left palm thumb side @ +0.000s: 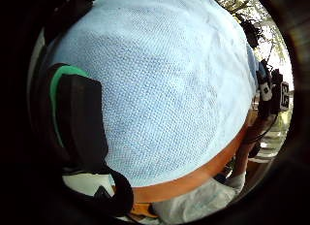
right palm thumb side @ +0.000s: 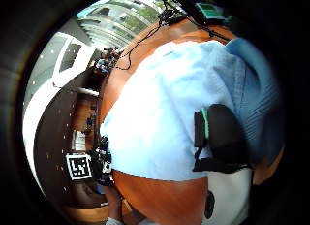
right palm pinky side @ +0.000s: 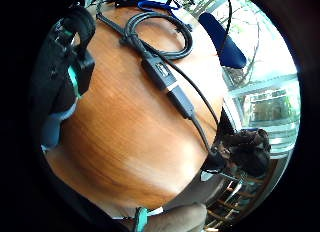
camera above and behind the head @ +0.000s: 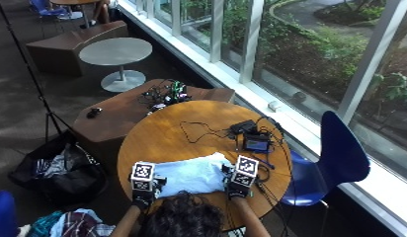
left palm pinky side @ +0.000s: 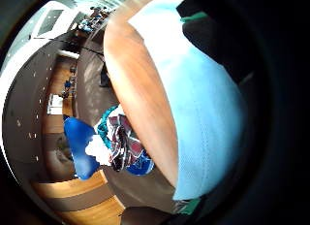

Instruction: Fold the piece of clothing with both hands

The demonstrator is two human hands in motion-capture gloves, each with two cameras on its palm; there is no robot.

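The light blue garment (camera above and behind the head: pixel 190 177) is laid flat on the round wooden table (camera above and behind the head: pixel 164 133), at the edge nearest the person, with its long axis running crosswise from one hand to the other. The left hand (camera above and behind the head: pixel 143 190) is set at one short end of the garment and the right hand (camera above and behind the head: pixel 237 185) at the other, so neither is nearer; the cloth lies between them and inward from each set of fingers. In the left thumb side palm view the knit (left palm thumb side: pixel 164 89) is seen to fill the picture, close under that palm, with gloved fingers (left palm thumb side: pixel 80 123) lying on it; whether they are pinching or only resting cannot be told. In the right thumb side palm view the right hand's fingers (right palm thumb side: pixel 220 137) are seen resting at the cloth's edge (right palm thumb side: pixel 160 118); whether cloth is caught cannot be told either. A fold, it is judged, would be carried along the long axis, one end toward the other.

Beyond the garment's far edge, a small screened device (camera above and behind the head: pixel 257 143) and coiled cables (camera above and behind the head: pixel 200 131) are found on the table; a cable (right palm pinky side: pixel 170 82) passes close to the right palm. Only these could be snagged. Farther off, a blue chair (camera above and behind the head: pixel 335 153) is seen.
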